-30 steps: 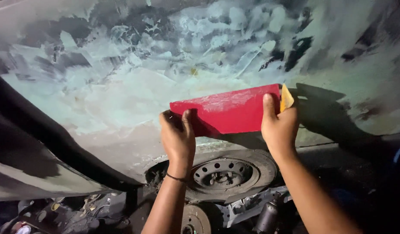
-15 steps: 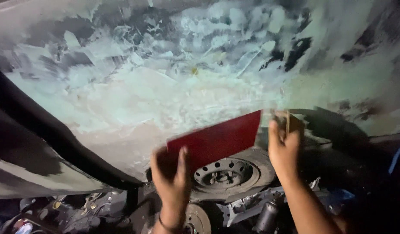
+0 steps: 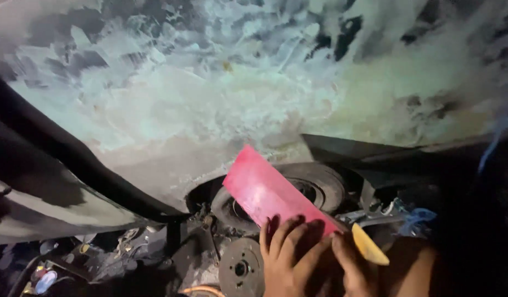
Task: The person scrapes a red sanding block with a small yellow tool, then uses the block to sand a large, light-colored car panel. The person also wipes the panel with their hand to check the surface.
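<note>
Lower centre of the frame: a flat red sanding board (image 3: 273, 193) — long, rectangular, matte pinkish-red with a straight pale edge — lies tilted, its upper end pointing toward the upper left and its lower end covered by the hands. The left hand (image 3: 290, 258) rests on that lower end with 4 fingers spread across the red face, not curled shut. The right hand (image 3: 355, 272), just beside it at the bottom edge, closes its fingers on the board's corner together with a small yellow spreader (image 3: 368, 246), which juts to the right. Behind the board sits a dark wheel (image 3: 320, 184) with a steel rim; a round metal disc (image 3: 240, 267) lies below it. The upper half shows a car body panel (image 3: 199, 93) — patchy pale filler over grey.
</note>
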